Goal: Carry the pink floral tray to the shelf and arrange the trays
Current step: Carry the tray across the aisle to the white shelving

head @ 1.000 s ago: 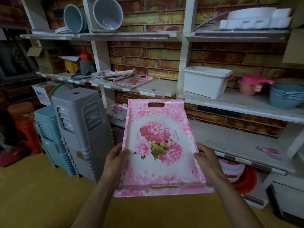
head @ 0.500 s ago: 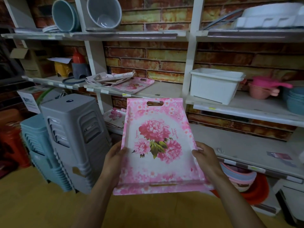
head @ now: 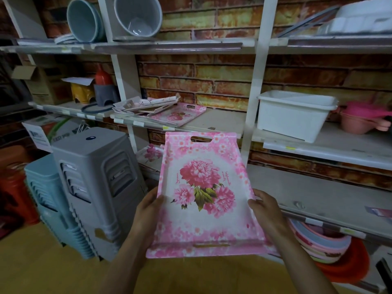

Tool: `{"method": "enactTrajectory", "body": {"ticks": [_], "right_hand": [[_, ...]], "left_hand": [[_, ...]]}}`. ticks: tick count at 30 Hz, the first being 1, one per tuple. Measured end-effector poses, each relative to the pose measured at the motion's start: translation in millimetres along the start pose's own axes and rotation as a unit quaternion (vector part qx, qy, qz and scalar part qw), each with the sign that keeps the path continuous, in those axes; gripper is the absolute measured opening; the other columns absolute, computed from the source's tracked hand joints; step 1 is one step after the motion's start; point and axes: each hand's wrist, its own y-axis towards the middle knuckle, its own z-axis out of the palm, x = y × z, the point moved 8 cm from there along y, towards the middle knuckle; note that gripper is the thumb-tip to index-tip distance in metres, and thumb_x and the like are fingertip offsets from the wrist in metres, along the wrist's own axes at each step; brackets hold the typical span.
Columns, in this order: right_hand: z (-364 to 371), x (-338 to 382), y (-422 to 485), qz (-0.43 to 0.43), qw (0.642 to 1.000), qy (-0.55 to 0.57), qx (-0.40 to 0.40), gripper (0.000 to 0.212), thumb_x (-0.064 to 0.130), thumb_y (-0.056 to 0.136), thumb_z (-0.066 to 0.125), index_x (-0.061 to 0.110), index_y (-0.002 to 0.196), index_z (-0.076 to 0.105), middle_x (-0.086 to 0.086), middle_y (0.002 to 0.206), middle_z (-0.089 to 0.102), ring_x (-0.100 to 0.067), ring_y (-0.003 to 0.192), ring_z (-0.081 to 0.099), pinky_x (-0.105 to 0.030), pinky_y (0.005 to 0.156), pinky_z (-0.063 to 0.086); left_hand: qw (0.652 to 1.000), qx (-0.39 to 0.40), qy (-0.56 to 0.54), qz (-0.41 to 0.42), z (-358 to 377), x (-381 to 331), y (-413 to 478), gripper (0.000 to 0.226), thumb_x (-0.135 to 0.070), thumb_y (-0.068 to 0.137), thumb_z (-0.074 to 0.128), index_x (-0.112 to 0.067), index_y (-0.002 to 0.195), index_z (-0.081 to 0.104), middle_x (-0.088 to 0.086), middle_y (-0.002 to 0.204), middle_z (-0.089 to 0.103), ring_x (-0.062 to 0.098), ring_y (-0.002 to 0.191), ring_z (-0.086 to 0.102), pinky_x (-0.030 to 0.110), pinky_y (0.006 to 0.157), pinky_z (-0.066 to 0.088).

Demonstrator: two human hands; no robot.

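Both hands hold the pink floral tray [head: 203,198] out in front of the body, face up, its far handle slot tipped upward. The left hand [head: 148,211] is clamped on the left rim with the thumb over the edge, and the right hand [head: 265,209] is clamped on the right rim the same way. The tray hangs in the air, touching nothing else and short of the shelf [head: 220,122]. Just to its left stands a stack of grey stools [head: 99,177]. Farther back, on the middle shelf, a second pink tray [head: 178,116] lies flat near the front edge, and a crooked heap of pale trays [head: 144,106] rests partly over it. That heap looks like the main risk: a nudge from the incoming tray could probably send it sliding off the front. The raised far end might also catch the shelf edge or the white post [head: 253,88] on the way in. With the grip only at the rims, such a knock could twist the tray loose.
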Motion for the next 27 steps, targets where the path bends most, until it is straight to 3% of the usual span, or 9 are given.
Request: {"method": "enactTrajectory", "body": {"ticks": [4,7,11,17,27], "right_hand": [[4.1,5.8,33.8,-0.012,1.0,0.017,-0.012,0.022,0.007,0.097,0.046,0.024,0.105,0.056,0.014,0.091,0.059,-0.001,0.082,0.056,-0.026,0.066,0.046],[6.4,9.9,66.1,-0.011,1.0,0.011,-0.018,0.02,0.006,0.096,0.047,0.02,0.107,0.056,0.003,0.098,0.059,-0.013,0.086,0.058,-0.031,0.076,0.046],[9.8,10.7,113.8,-0.008,1.0,0.023,-0.012,0.022,0.006,0.094,0.048,0.022,0.106,0.058,0.0,0.101,0.063,-0.02,0.093,0.063,-0.041,0.086,0.054],[10.7,7.3,178.0,-0.001,0.999,0.045,0.011,0.031,0.006,0.092,0.05,0.018,0.12,0.058,0.001,0.108,0.064,-0.017,0.096,0.064,-0.036,0.083,0.053],[6.1,7.0,235.6,-0.004,0.997,0.069,0.017,0.028,0.002,0.091,0.052,0.024,0.106,0.059,0.008,0.1,0.066,-0.012,0.089,0.065,-0.032,0.072,0.054]], "left_hand": [[1.0,-0.006,-0.002,-0.003,7.1,-2.4,29.5,0.028,-0.025,0.104,0.048,-0.027,0.129,0.06,0.007,0.113,0.073,0.031,0.094,0.074,0.052,0.086,0.059],[1.0,-0.01,-0.003,0.001,15.7,-8.4,54.2,0.028,-0.024,0.104,0.047,-0.025,0.128,0.061,0.007,0.114,0.073,0.03,0.094,0.074,0.048,0.082,0.061],[1.0,-0.023,-0.012,-0.004,26.9,-13.0,94.9,0.03,-0.025,0.103,0.049,-0.028,0.131,0.06,0.008,0.119,0.071,0.032,0.098,0.073,0.054,0.088,0.057],[0.999,-0.03,-0.035,-0.006,50.0,-20.1,140.3,0.032,-0.025,0.104,0.049,-0.031,0.134,0.057,0.007,0.118,0.072,0.032,0.096,0.073,0.051,0.083,0.06],[0.999,-0.03,-0.035,-0.015,76.4,-21.4,202.1,0.033,-0.026,0.102,0.052,-0.03,0.134,0.058,0.009,0.121,0.07,0.034,0.098,0.072,0.053,0.084,0.059]]}}
